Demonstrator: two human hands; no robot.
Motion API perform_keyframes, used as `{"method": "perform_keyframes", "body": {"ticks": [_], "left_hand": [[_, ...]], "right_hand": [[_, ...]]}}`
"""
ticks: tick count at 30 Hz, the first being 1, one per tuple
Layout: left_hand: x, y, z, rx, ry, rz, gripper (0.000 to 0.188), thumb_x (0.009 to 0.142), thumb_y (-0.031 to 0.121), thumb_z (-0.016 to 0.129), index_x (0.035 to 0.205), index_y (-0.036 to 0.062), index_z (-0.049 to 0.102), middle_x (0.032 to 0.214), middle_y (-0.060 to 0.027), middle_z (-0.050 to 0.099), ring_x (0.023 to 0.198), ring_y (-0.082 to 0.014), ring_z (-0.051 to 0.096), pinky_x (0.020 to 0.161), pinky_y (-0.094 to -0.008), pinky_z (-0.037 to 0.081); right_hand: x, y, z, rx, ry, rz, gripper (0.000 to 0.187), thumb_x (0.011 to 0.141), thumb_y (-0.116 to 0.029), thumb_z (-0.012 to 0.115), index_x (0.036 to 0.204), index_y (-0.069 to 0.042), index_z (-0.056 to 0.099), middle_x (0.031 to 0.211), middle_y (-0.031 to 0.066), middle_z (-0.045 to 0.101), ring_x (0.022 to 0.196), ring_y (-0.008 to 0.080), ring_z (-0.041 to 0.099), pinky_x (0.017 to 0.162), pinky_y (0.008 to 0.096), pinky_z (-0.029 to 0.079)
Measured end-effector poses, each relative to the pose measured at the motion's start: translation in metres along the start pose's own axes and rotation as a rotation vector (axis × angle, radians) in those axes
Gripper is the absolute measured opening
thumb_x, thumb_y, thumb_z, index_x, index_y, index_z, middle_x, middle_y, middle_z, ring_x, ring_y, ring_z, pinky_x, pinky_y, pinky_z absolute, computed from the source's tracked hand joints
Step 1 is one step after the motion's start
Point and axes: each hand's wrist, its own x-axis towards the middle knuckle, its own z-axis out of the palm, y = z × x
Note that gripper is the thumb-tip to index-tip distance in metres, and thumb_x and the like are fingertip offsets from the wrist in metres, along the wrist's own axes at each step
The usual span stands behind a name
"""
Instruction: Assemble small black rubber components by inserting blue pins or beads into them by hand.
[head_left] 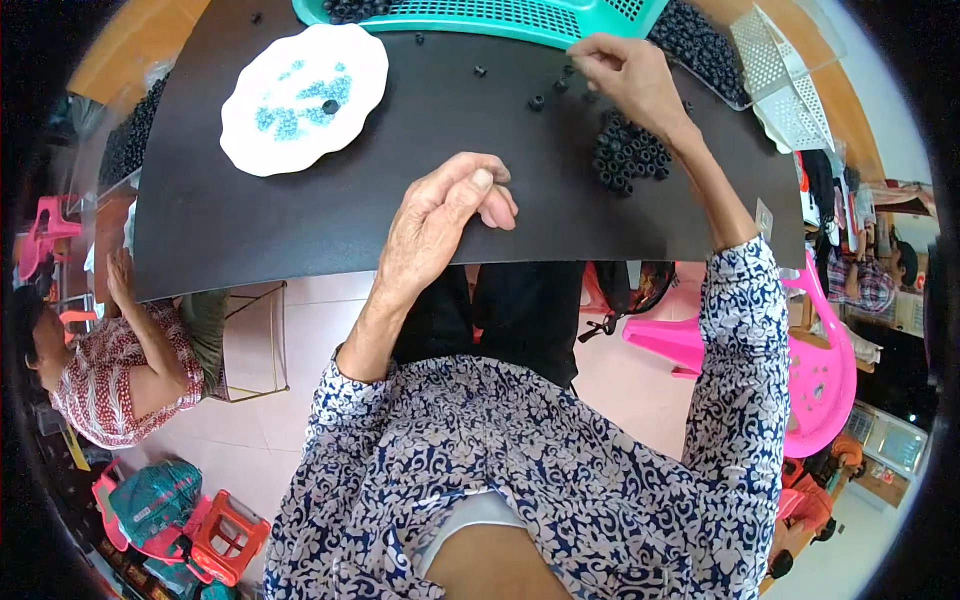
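My left hand [437, 218] is over the near middle of the dark table [330, 225], its fingers curled in and the thumb laid across them. Whether anything is inside that grip is hidden. Farther away on the right, my right hand [637, 88] is closed with bent fingertips by the green basket's right end; what they pinch, if anything, cannot be made out. Below it lies a pile of small black ring-shaped parts [628, 158]. Loose black parts [537, 102] are scattered nearby. One black part [330, 107] rests on a white scalloped plate [250, 135] with a blue pattern.
A green perforated basket [480, 27] holding black parts stands along the far edge. Right of it are a heap of black parts [705, 50] and a white perforated basket [785, 85]. Another person [130, 370] sits on the left. Pink chairs [820, 380] stand beyond the table.
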Motion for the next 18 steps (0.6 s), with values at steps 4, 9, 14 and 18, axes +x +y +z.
{"method": "perform_keyframes", "body": {"ticks": [4,9,14,18], "left_hand": [[0.0,0.003,0.0,0.017,0.014,0.002,0.035,0.102,0.027,0.045,0.103,-0.0047,0.06,0.071,-0.0092,0.064,0.078,-0.0172,0.064,0.072,-0.0294,0.049],[0.001,0.01,0.0,0.084,0.002,-0.032,0.03,0.101,0.022,0.046,0.103,-0.0036,0.06,0.072,-0.0091,0.065,0.077,-0.0166,0.064,0.072,-0.0293,0.049],[0.002,0.007,0.002,0.059,-0.037,-0.063,0.03,0.1,0.022,0.047,0.11,-0.0051,0.057,0.076,-0.0101,0.062,0.085,-0.0195,0.062,0.08,-0.029,0.049],[-0.003,0.003,0.0,0.057,-0.006,-0.052,0.025,0.099,0.017,0.05,0.108,-0.0051,0.058,0.076,-0.0093,0.063,0.084,-0.0186,0.062,0.081,-0.0305,0.049]], "right_hand": [[0.006,-0.004,0.005,-0.206,-0.072,-0.14,0.022,0.087,-0.013,0.064,0.105,-0.001,0.069,0.077,0.0061,0.067,0.066,0.0107,0.059,0.063,0.0267,0.05],[-0.001,-0.018,0.023,-0.185,-0.192,-0.287,0.023,0.082,-0.009,0.065,0.104,0.0,0.067,0.074,0.0071,0.064,0.066,0.0135,0.061,0.064,0.0284,0.05],[-0.011,-0.019,0.039,-0.163,-0.107,-0.306,0.017,0.077,-0.01,0.067,0.091,-0.001,0.067,0.076,0.0134,0.067,0.069,0.0248,0.066,0.067,0.033,0.053],[-0.016,-0.016,0.03,-0.204,0.012,-0.278,0.016,0.079,-0.017,0.068,0.085,-0.002,0.069,0.073,0.0132,0.067,0.065,0.0225,0.066,0.065,0.033,0.052]]}}
